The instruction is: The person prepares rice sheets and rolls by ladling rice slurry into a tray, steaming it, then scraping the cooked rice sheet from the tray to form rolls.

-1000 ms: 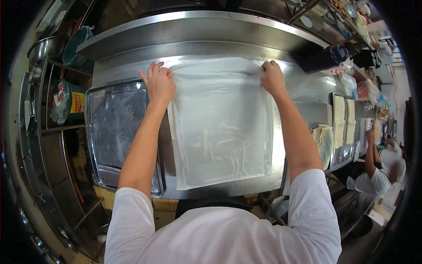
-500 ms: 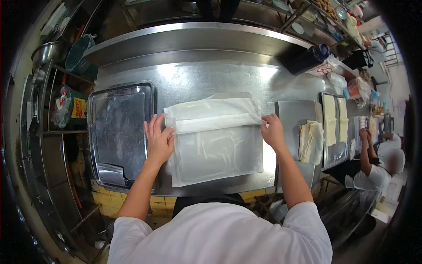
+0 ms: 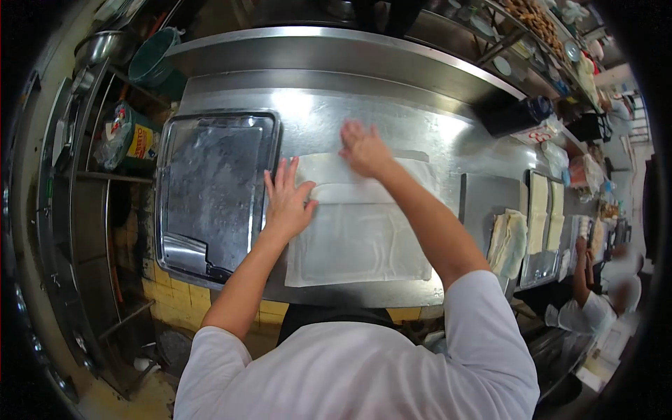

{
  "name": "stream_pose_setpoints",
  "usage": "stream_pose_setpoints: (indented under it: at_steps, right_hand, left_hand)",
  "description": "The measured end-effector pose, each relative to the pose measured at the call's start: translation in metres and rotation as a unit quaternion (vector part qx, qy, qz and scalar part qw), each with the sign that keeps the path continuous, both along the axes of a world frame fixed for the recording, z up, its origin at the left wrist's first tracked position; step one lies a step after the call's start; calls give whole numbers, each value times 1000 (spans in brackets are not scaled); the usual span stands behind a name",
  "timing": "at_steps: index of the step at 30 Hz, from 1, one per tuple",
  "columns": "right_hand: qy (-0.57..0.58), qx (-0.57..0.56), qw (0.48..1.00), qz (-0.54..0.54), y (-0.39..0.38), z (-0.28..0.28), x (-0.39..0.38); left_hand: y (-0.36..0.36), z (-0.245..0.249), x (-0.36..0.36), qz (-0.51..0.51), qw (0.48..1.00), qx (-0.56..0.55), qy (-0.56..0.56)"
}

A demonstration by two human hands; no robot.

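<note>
A translucent, plastic-like sheet (image 3: pixel 357 245) lies flat on the steel table, with a paler folded band (image 3: pixel 350 192) across its upper half. My left hand (image 3: pixel 288 199) rests at the sheet's left edge, fingers spread, fingertips near its upper left corner. Over the sheet's upper edge is my right hand (image 3: pixel 364 148), slightly blurred, palm down with its fingers stretched away from me and nothing visible in them. My right forearm crosses above the sheet's right part and hides some of it.
Left of the sheet sits a large dark tray (image 3: pixel 217 182) with a metal scraper blade (image 3: pixel 183 250) on it. To the right are a grey board (image 3: pixel 483 196), a stack of pale folded sheets (image 3: pixel 509 241) and a tray with pale strips (image 3: pixel 537 210). Another person (image 3: pixel 595 301) works at far right.
My right hand has left the sheet's right edge, where it pinched the band's end, and moved left to the upper edge. My left hand stays at the left edge. The view has shifted slightly.
</note>
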State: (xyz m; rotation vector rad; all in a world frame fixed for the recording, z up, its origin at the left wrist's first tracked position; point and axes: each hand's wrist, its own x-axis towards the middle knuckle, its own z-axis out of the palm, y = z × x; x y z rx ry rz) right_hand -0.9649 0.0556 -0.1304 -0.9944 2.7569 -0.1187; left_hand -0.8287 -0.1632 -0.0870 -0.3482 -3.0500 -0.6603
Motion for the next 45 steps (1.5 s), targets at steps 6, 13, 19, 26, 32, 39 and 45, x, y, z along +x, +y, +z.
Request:
stream_pose_setpoints:
  at_steps: [6, 13, 19, 26, 32, 39, 45]
  right_hand:
    - [-33, 97, 994, -28, -33, 39, -28]
    - [-48, 63, 985, -151, -66, 52, -48]
    - [41, 32, 988, -148, -73, -4, -67]
    - [-44, 126, 983, -128, -55, 65, -30]
    - [-28, -245, 918, -311, 5, 15, -43]
    - [1, -121, 974, -192, 38, 73, 95]
    - [89, -50, 931, -349, 138, 26, 113]
  left_hand:
    - [-5, -5, 4, 5, 999, 44, 2]
    - [-8, -4, 2, 6, 999, 52, -15]
    - [-10, -5, -2, 8, 999, 41, -19]
    - [-8, -11, -6, 10, 999, 43, 11]
    - [-6, -15, -11, 19, 994, 87, 62]
    - [4, 10, -24, 52, 975, 162, 144]
    - [1, 26, 1, 36, 973, 163, 158]
